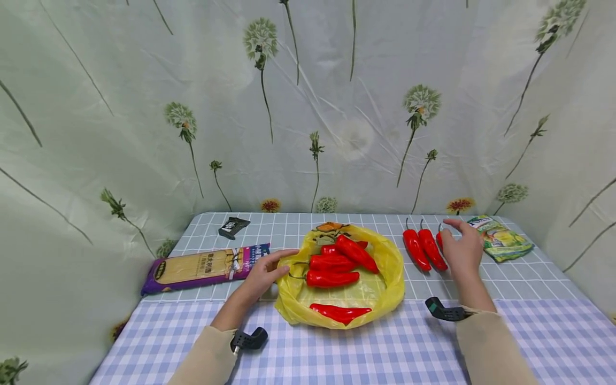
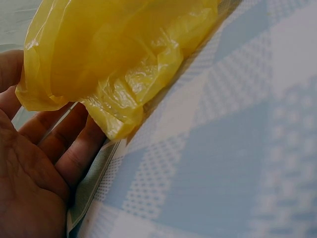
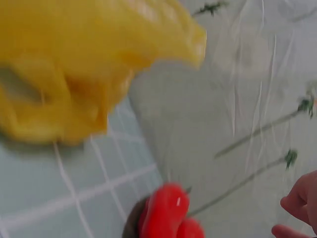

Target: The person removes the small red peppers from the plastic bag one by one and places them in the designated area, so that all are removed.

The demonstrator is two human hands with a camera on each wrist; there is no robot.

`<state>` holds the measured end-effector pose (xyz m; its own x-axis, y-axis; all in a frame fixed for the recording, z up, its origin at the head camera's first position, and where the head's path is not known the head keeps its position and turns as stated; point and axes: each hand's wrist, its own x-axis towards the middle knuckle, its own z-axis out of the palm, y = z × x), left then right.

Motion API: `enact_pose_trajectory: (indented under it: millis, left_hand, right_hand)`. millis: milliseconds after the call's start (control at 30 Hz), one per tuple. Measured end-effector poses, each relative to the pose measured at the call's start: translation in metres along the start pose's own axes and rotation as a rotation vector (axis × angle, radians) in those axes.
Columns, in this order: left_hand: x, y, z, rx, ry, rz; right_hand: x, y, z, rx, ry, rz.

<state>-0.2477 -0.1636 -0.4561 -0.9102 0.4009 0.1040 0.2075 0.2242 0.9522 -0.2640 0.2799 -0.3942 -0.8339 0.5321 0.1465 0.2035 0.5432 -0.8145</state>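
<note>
A yellow plastic bag [image 1: 392, 299] stands with its mouth wide and rim rolled outward, several red peppers [image 1: 332, 278] inside. My left hand [image 1: 262, 275] holds the bag's left rim between thumb and fingers; in the left wrist view the fingers [image 2: 74, 153] lie partly behind the yellow plastic. To the right of the bag, two red peppers [image 1: 416, 250] lie side by side, stems pointing away. A third pepper [image 1: 439, 240] beside them is mostly hidden by my right hand [image 1: 464, 248], whose thumb and index finger are spread over it. The right wrist view shows nothing between them.
A purple pack of pasta [image 1: 207, 269] lies left of the bag, with a small black packet [image 1: 233, 228] behind it. A green and yellow packet [image 1: 502, 239] sits right of my right hand. A flower-patterned curtain [image 1: 356, 117] rises behind the table.
</note>
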Motion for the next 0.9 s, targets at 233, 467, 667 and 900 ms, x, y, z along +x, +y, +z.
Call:
enact_pose_trajectory:
  millis: [233,467,667,900]
  left_hand:
    - [-0.002,-0.007,0.0,0.017,-0.007,0.049]
    - [-0.002,-0.006,0.0,-0.013,-0.004,0.029]
    - [-0.001,-0.003,-0.001,-0.015,-0.01,0.023]
    - [0.0,-0.002,0.0,-0.01,-0.012,0.03]
  right_hand:
    - [-0.024,-0.031,0.008,0.06,-0.087,-0.071]
    - [-0.045,-0.053,0.013,0.08,-0.225,-0.173]
    - [-0.058,-0.065,0.011,0.095,-0.44,-0.282]
    - [-0.066,-0.067,0.02,0.084,-0.688,-0.434]
